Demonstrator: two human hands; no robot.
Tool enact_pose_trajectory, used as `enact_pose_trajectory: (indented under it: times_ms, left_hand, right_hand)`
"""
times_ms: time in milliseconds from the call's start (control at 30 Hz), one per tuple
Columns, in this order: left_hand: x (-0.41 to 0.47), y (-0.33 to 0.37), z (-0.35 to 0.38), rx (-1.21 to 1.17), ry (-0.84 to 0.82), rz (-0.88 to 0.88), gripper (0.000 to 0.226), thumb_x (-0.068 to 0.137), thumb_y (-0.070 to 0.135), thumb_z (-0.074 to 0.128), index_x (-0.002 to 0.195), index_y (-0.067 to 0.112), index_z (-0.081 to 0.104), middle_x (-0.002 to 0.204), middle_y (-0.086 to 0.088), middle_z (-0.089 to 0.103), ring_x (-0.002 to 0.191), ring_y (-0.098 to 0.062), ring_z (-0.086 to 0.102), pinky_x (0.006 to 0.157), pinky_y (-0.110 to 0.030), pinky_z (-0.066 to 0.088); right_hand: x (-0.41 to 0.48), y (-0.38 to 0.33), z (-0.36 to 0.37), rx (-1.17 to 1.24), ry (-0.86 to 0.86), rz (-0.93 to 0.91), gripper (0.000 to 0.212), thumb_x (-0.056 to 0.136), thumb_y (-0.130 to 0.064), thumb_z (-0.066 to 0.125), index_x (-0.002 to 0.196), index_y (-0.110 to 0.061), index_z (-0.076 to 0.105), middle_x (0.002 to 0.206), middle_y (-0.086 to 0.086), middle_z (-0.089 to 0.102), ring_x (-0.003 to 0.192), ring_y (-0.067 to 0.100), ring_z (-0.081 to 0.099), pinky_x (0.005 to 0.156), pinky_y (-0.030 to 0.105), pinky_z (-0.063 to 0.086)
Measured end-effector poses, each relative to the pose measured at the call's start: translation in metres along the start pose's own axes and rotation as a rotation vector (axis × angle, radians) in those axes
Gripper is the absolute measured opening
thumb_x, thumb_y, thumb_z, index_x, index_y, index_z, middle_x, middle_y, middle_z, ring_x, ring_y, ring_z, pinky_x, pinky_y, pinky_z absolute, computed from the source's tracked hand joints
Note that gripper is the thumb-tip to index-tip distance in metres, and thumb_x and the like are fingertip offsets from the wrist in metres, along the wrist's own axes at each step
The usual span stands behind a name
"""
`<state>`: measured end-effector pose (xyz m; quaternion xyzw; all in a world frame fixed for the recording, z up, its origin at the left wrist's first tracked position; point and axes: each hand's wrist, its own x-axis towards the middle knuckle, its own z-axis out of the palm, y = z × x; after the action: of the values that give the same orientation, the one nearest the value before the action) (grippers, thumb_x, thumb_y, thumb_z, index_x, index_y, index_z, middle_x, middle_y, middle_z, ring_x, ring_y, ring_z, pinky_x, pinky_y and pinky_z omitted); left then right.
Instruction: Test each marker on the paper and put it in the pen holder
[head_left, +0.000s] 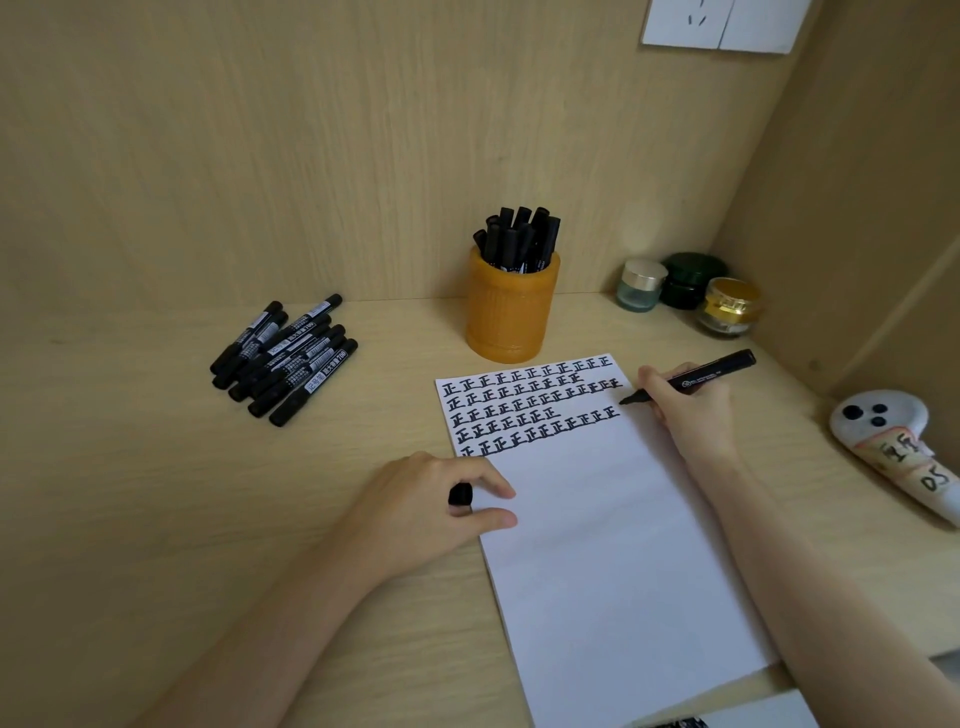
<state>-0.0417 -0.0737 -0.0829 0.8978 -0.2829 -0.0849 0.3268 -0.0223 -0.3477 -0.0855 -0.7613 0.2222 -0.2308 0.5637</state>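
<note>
Black marker tip at paper edge

Paper: several slanting rows of one handwritten black character, 正, repeated many times across the top part. Loose markers on the desk, left side: white barrel labels with black print, "700" legible on the nearest (the Chinese characters beside it are too blurred to read). Uncapped marker: one line of small pale print, illegible. White object, right edge: taped label handwritten "DS", the marks above it unclear.
</note>
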Motion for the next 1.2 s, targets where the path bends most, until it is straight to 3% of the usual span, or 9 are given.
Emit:
enact_pose_trajectory:
  times_ms: [100,400,600,967,1200]
  left_hand:
    - [-0.0003,0.0017,-0.0010,0.000,-0.014,0.008,0.019,0.077,0.048,0.069,0.094,0.040,0.067,0.051,0.039,0.048,0.050,0.009,0.049,0.061,-0.016,0.034]
    - [0.0007,-0.0024,0.0010,-0.022,0.024,0.016,0.019,0.074,0.052,0.070,0.091,0.043,0.067,0.041,0.010,0.042,0.049,0.002,0.048,0.057,-0.017,0.032]
    - [0.0005,0.0012,-0.0006,-0.012,-0.009,0.011,0.018,0.077,0.049,0.069,0.093,0.041,0.067,0.047,0.032,0.049,0.050,0.007,0.048,0.059,-0.016,0.032]
    - [0.0008,-0.0013,-0.0004,-0.006,0.001,0.018,0.019,0.075,0.055,0.068,0.091,0.045,0.065,0.045,0.025,0.049,0.050,0.003,0.048,0.058,-0.017,0.033]
    - [-0.0006,0.0040,-0.0025,0.010,-0.022,0.020,0.018,0.079,0.047,0.068,0.096,0.040,0.066,0.050,0.042,0.046,0.050,0.009,0.048,0.059,-0.014,0.031]
  right_hand:
    - [0.0004,0.0005,0.0004,0.006,-0.006,-0.008,0.031,0.086,-0.022,0.067,0.058,-0.019,0.054,0.055,-0.004,0.052,0.054,0.012,0.045,0.059,0.028,0.036]
    - [0.0005,0.0014,0.0013,-0.032,0.001,-0.049,0.029,0.086,-0.020,0.067,0.061,-0.019,0.053,0.056,-0.002,0.053,0.054,0.014,0.046,0.057,0.028,0.037]
    - [-0.0003,0.0004,0.0015,-0.038,0.031,-0.045,0.030,0.087,-0.021,0.066,0.060,-0.019,0.054,0.057,-0.001,0.053,0.055,0.014,0.047,0.057,0.028,0.037]
    - [-0.0005,-0.0011,0.0013,-0.052,0.021,-0.019,0.026,0.086,-0.017,0.064,0.063,-0.015,0.052,0.058,0.001,0.051,0.056,0.015,0.045,0.055,0.028,0.036]
    - [-0.0005,-0.0011,0.0005,-0.067,0.026,-0.021,0.022,0.085,-0.012,0.062,0.066,-0.012,0.052,0.061,0.002,0.051,0.058,0.015,0.046,0.055,0.028,0.037]
